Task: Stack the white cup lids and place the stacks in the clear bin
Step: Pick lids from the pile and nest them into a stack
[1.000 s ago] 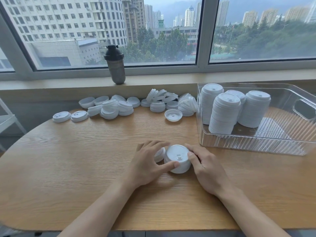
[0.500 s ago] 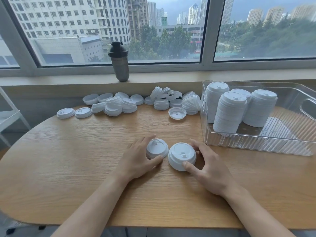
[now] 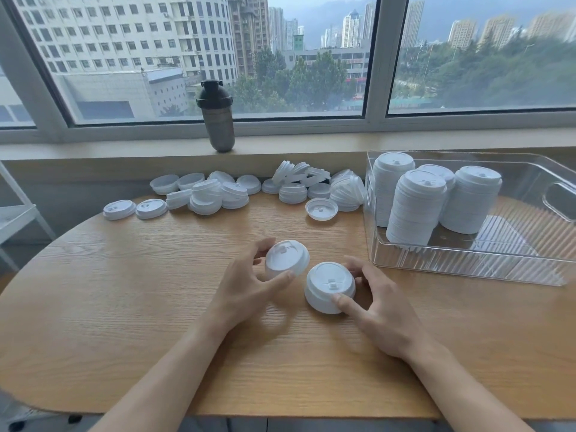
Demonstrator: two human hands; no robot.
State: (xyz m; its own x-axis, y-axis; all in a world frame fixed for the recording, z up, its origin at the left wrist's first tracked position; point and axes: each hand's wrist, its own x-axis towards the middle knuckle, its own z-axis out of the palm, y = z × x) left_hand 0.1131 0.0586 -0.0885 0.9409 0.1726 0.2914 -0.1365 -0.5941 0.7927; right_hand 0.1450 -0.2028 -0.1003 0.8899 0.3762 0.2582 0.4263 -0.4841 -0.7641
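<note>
My left hand (image 3: pixel 246 286) grips a small stack of white lids (image 3: pixel 286 258), tilted and lifted a little off the wooden table (image 3: pixel 124 291). Just to its right my right hand (image 3: pixel 377 307) holds a short lid stack (image 3: pixel 329 286) standing on the table, thumb on its near side and fingers behind it. Many loose white lids (image 3: pixel 218 194) lie along the table's far edge, and one upturned lid (image 3: pixel 321 208) sits in front of them. The clear bin (image 3: pixel 467 263) at the right holds several tall lid stacks (image 3: pixel 416 207).
A dark shaker bottle (image 3: pixel 217 118) stands on the windowsill behind the loose lids. A white shelf frame (image 3: pixel 18 213) is off the table's left end. The bin has a handle cut-out (image 3: pixel 561 201) in its right wall.
The two hands have drawn apart. The left hand has taken a small lid stack away from the stack under the right hand and raised it, tilted.
</note>
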